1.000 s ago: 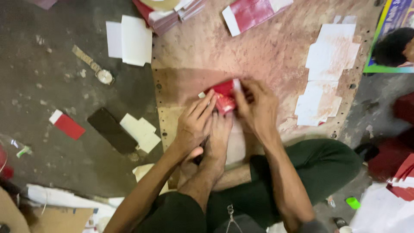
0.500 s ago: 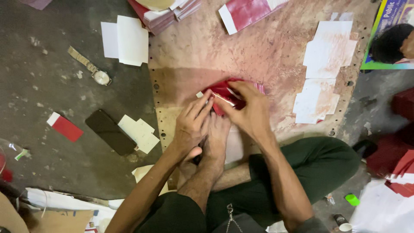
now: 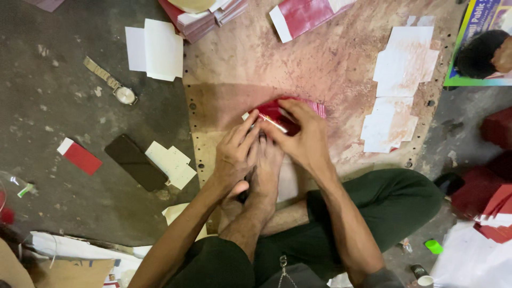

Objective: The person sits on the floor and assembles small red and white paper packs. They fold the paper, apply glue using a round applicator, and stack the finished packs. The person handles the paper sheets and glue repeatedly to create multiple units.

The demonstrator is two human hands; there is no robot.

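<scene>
Both hands (image 3: pixel 272 144) press the red paper piece (image 3: pixel 277 113) beneath their fingertips.

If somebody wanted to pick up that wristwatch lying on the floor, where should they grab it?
Probably by the metal band, pinched across its width from above. The wristwatch lies flat and stretched out on the dark floor, with bare floor on both sides of the band. The round case is smoother and flatter, so it offers less to pinch.

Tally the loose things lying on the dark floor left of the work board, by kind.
Wristwatch: 1
Dark phone: 1
Red-and-white card: 1
White paper piles: 2
Total: 5
</scene>
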